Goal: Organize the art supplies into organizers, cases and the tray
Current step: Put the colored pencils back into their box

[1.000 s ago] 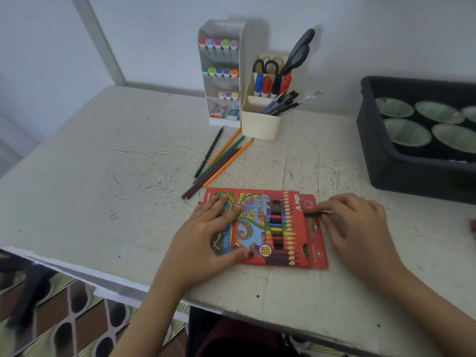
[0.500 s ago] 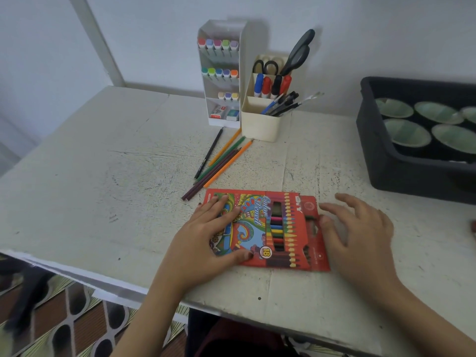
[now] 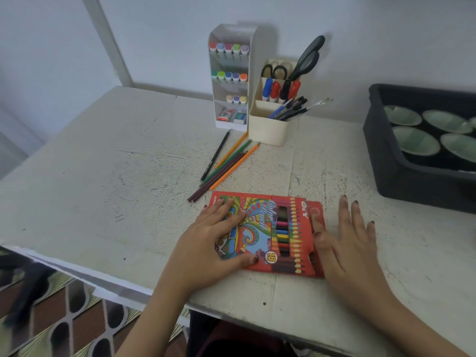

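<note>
"Color Pencil", "18" on pencil box [image 3: 265, 228]

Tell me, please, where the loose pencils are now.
In the head view the loose pencils lie on the table, centre, in front of the cream holder and behind the pencil box.

Table [image 3: 103, 202] bears pencil box [image 3: 268, 222], loose pencils [image 3: 226, 166], marker rack [image 3: 229, 63], pen cup [image 3: 266, 132], tray [image 3: 401, 181].

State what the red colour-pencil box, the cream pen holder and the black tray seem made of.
Red colour-pencil box: printed, slightly glossy cardboard, judging by its thin end flap. Cream pen holder: smooth matte plastic, likely moulded. Black tray: probably hard plastic, with a rounded rim.
</note>
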